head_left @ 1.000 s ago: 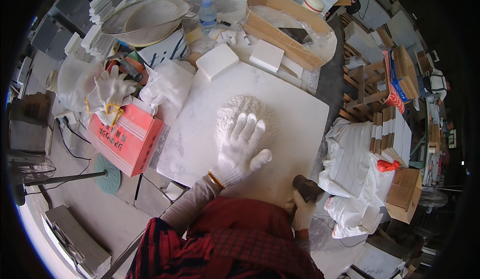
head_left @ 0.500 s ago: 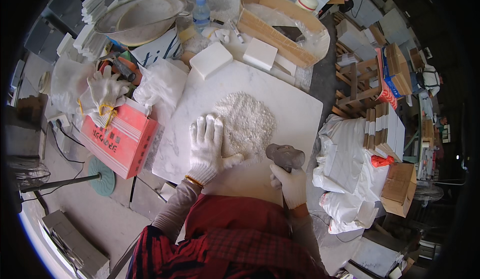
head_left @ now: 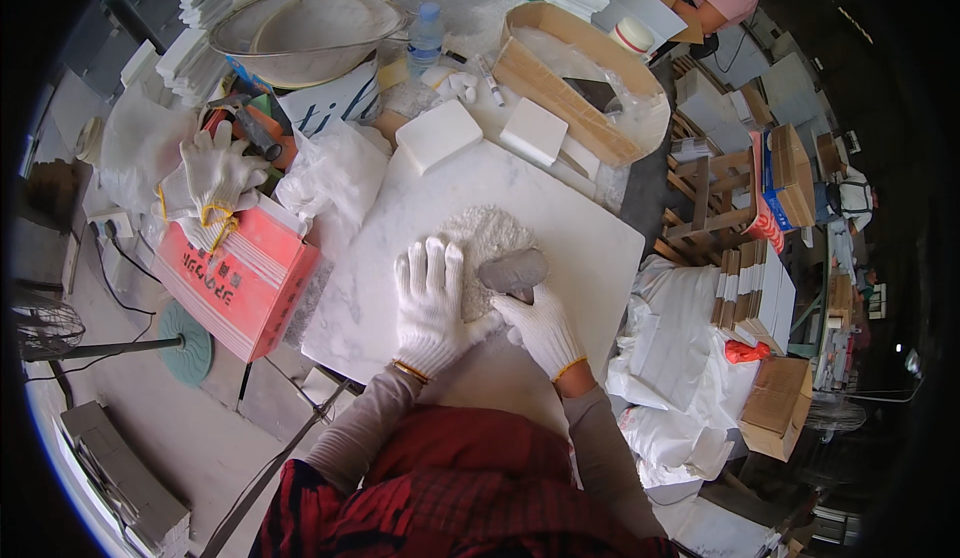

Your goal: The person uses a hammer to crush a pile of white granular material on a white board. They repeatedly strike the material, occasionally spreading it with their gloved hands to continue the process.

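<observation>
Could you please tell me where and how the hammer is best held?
I'd take the hammer by its handle, from the near right side, where the gloved right hand has it: the bulky grey head is over the white powder, and the handle, mostly hidden, seems to run back toward the near right.

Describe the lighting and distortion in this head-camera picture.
Head view: a black fisheye border curves around the scene, and the far right sinks into deep shadow; head view, centre: the pale slab is brightly lit, and the grey hammer stands out against white powder.
</observation>
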